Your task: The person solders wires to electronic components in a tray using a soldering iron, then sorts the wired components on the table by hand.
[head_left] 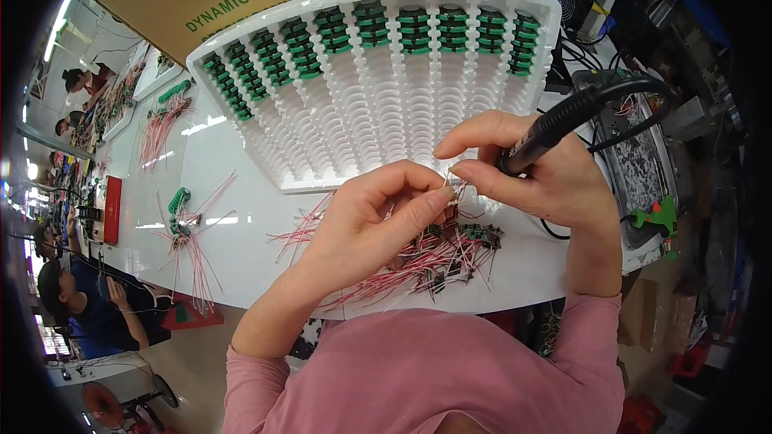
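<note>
My left hand [366,221] is closed, thumb and forefinger pinched on the end of a thin wire [448,181] in front of my chest. Across from it, my right hand [559,185] has a soldering iron [555,124] with a black handle lodged between thumb and forefinger. Its tip is hidden behind the hand. The right thumb and forefinger reach close to the same wire; whether they touch it I cannot tell. Under both hands lies a heap of red and white wires [394,273] with small dark circuit boards [481,233] among them.
A white foam tray [386,104] holds rows of green coils [371,24] along its far side. Behind stands a cardboard box [161,0]. Wired green parts [178,201] lie left. At right are a black-framed tray [635,145] and a green glue gun [661,217]. Co-workers sit far left.
</note>
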The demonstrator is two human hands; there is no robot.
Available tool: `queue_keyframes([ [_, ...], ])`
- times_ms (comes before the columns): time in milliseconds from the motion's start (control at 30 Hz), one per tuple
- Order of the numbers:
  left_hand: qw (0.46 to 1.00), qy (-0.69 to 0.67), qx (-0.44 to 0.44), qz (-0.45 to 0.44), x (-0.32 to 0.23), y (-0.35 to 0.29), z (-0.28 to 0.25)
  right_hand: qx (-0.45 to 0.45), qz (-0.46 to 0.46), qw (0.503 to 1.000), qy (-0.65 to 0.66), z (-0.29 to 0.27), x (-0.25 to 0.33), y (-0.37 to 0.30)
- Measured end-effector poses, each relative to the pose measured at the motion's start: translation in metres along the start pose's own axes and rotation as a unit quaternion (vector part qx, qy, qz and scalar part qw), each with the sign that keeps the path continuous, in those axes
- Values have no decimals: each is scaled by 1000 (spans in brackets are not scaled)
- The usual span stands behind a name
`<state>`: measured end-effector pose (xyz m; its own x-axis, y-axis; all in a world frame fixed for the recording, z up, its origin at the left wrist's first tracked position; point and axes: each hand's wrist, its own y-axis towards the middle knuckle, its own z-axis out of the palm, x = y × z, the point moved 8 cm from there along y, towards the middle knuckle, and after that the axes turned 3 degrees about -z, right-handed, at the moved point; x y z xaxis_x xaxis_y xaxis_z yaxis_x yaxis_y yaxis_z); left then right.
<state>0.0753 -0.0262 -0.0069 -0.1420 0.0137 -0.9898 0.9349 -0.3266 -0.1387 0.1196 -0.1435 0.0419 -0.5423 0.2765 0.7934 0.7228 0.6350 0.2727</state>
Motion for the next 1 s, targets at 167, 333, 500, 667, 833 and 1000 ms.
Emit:
queue_keyframes([
  [167,999,41,3,-5,-9,0,2,59,-8,998,-35,-1,5,0],
  [333,999,-26,-6,-19,-10,-2,0,7,-28,999,-46,-5,14,1],
  [500,994,-109,-13,-16,-20,-4,-2,-52,0,999,8,-32,14,-1],
  [667,991,-132,-29,-15,-29,-4,6,-44,4,999,23,-39,28,-3],
  [833,996,-81,-24,-4,-41,-1,-4,-9,-22,999,32,-23,37,14],
  [1000,1000,-26,-11,-2,-6,11,0,-17,-18,999,34,-13,4,-3],
])
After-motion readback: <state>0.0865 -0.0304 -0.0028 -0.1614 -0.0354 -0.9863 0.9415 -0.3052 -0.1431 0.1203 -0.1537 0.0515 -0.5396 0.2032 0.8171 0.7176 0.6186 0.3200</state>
